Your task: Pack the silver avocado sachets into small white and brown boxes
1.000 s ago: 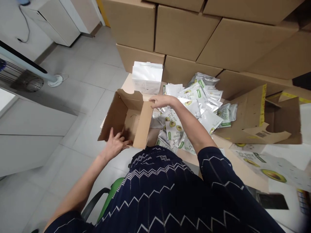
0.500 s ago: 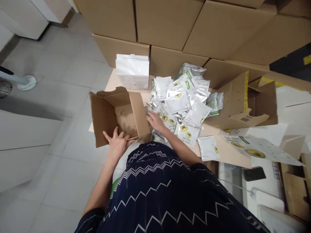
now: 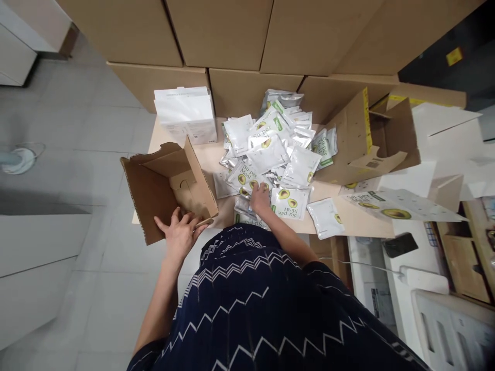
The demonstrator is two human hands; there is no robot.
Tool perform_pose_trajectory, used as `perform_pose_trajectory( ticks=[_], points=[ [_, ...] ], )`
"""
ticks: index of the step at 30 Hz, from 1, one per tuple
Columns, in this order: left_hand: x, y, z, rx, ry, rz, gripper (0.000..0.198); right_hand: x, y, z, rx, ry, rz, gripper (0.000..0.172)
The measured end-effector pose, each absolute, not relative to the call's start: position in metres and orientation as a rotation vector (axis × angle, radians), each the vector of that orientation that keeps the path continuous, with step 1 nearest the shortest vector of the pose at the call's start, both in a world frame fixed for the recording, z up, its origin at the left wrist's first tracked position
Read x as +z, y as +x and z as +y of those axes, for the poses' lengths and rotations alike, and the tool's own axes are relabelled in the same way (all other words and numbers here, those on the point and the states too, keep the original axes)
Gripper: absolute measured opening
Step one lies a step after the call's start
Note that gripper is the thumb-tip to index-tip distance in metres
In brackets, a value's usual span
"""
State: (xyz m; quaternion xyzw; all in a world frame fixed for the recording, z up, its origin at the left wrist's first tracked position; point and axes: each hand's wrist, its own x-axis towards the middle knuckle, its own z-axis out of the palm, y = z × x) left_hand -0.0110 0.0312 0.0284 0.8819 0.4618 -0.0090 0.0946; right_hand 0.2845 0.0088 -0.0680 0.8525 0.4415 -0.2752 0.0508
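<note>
My left hand (image 3: 180,232) holds the near wall of an open cardboard box (image 3: 149,198), its fingers reaching over the edge to the inside. The box is tilted at the left end of the table, and no sachet shows in the part of it I can see. To the right, my right hand (image 3: 261,198) is on a heap of white sachets (image 3: 266,154) printed with avocados. Its fingers are bent on a sachet (image 3: 243,178) at the near side of the heap; the fingertips are partly hidden, but they look closed on it.
A white carton (image 3: 187,116) stands behind the box. Large brown cartons (image 3: 228,31) are stacked along the back. On the right lies another open cardboard box (image 3: 348,139), with a flat printed sheet (image 3: 402,203) and a dark phone (image 3: 400,245) nearer me.
My right hand has moved from beside the box's right wall onto the sachets at right. My left hand stays on the box, which now tilts a little more. The view has shifted.
</note>
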Motion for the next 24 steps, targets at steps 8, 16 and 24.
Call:
perform_pose_trajectory(
  ticks=[8,16,24],
  points=[
    [0.051,-0.021,0.019,-0.073,2.671,1.457,0.05,-0.001,0.34,0.0,-0.937,2.79,1.616,0.046],
    [0.034,-0.03,0.026,-0.185,2.56,1.466,0.027,0.136,0.314,0.005,-0.964,2.745,2.748,0.039],
    [0.023,0.016,0.004,0.011,2.551,1.408,0.016,0.155,0.224,0.068,-0.982,1.645,2.685,0.039]
  ],
)
